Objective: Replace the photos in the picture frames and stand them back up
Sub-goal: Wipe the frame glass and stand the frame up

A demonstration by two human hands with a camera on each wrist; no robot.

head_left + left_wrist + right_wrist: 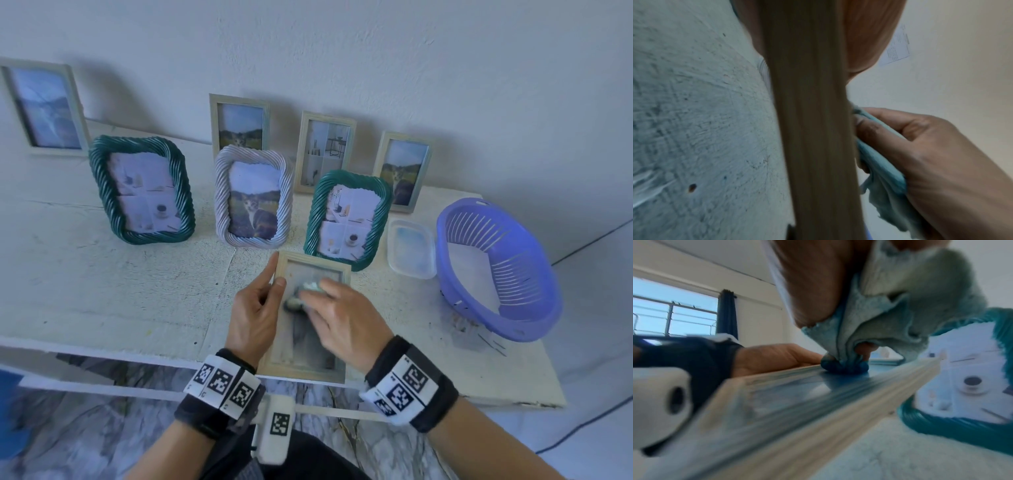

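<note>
A pale wooden picture frame is held tilted, glass up, over the table's front edge. My left hand grips its left rail, thumb on the front. My right hand holds a bunched light-green cloth and presses it on the glass. The cloth hangs from my right fingers in the right wrist view. The cloth also shows beside the frame in the left wrist view. The photo under the glass is blurred.
Several frames stand along the white table: two green rope frames, a lilac rope frame and pale wooden ones by the wall. A clear plastic tub and a purple basket sit at the right.
</note>
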